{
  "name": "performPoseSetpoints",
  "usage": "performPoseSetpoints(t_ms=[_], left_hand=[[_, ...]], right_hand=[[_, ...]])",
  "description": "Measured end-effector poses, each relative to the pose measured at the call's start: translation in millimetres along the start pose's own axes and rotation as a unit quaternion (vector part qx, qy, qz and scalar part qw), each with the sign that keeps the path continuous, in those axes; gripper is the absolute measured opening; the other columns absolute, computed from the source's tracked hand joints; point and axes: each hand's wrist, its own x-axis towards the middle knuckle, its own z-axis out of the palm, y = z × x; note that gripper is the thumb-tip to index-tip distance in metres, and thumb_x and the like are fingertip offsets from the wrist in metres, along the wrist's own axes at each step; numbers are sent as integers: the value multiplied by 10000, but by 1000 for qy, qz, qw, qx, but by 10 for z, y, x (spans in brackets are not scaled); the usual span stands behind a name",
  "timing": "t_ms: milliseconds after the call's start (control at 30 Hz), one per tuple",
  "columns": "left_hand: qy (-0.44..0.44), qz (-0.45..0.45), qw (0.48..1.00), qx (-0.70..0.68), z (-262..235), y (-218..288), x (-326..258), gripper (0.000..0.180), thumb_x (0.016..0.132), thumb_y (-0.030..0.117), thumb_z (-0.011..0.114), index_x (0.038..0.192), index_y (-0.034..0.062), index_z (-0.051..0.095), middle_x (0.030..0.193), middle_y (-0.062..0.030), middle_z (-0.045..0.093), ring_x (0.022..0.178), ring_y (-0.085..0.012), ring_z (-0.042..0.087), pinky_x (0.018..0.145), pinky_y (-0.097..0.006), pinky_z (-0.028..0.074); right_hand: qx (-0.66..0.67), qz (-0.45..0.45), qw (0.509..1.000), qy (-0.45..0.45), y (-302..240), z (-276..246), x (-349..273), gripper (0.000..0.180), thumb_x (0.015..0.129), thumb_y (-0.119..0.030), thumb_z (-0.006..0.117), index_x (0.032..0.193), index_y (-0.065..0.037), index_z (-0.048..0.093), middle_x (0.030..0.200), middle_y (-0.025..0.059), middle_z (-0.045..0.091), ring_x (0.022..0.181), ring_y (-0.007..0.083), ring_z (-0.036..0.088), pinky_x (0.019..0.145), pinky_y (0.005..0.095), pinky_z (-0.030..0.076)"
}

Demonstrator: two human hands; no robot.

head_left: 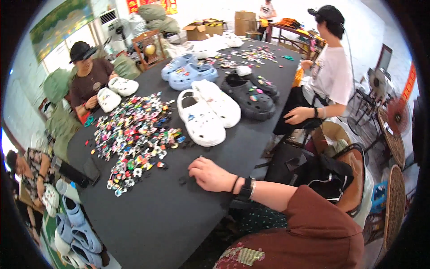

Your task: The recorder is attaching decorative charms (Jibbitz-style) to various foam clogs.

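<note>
My right hand [210, 175] reaches over the black tabletop [152, 228] from the right, a dark band and a watch on its wrist. Its fingers are curled inward, and what they hold, if anything, is hidden. A small dark piece [182, 181] lies beside the fingertips. Just beyond the hand stands a pair of white clogs [204, 121] with small charms. To their right are black clogs [251, 98] with colourful charms; farther back sit light-blue clogs [192, 77]. A broad heap of colourful shoe charms [134, 134] spreads to the left. My left hand is out of the picture.
Across the table, a person in a dark cap [92, 76] handles white clogs. Another person [329, 76] sits on the right side. A dark cylinder [69, 172] and a phone-like slab [91, 170] stand at the left edge, near more blue clogs [85, 235]. A chair [351, 179] holds dark bags.
</note>
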Motion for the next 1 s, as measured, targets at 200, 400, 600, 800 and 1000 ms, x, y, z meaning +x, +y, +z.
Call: performPoseSetpoints(t_ms=[200, 400, 600, 800, 1000], left_hand=[[-56, -175, 943, -278, -925, 603, -339, 444, 1024, 331, 534, 1304, -10, 579, 1292, -303, 562, 1167, -478, 515, 1038, -517, 387], [-237, -300, 753, -536, -2120, 1035, 215, 521, 1043, 347, 488, 1319, -91, 548, 1353, -293, 544, 1218, -408, 531, 1040, -418, 415], [-274, -386, 637, -608, -2247, 1099, 222, 557, 1051, 420, 443, 1307, -53, 587, 1318, -258, 594, 1159, -363, 584, 1004, -390, 441], [-313, -409, 639, -572, -2219, 1094, 191, 650, 1019, 521, 461, 1255, -64, 620, 1271, -261, 624, 1103, -376, 604, 963, -399, 455], [-314, -406, 650, -560, -2261, 1147, 210, 660, 1005, 544, 477, 1210, -57, 654, 1239, -256, 646, 1089, -392, 612, 959, -409, 456]], right_hand=[[-5, 3, 1000, -12, -7, 187, -23, 197, 798, -63, 639, 990, -18, 624, 1123, 130, 593, 1115, 313, 525, 1020, 446, 410], [-11, 12, 1000, -3, 13, 124, -63, 204, 795, -60, 645, 993, -14, 630, 1107, 129, 596, 1095, 305, 528, 983, 417, 432], [-13, 10, 1000, 5, 23, 117, -55, 159, 814, -54, 639, 968, -20, 622, 1104, 121, 605, 1090, 298, 541, 987, 410, 435], [-11, 4, 1000, 19, 33, 140, -97, 189, 796, -61, 649, 978, -16, 628, 1085, 122, 607, 1078, 299, 546, 971, 409, 438], [-14, 6, 1000, 13, 56, 82, -141, 168, 810, -52, 641, 974, -21, 624, 1107, 115, 604, 1088, 295, 538, 978, 412, 440]])
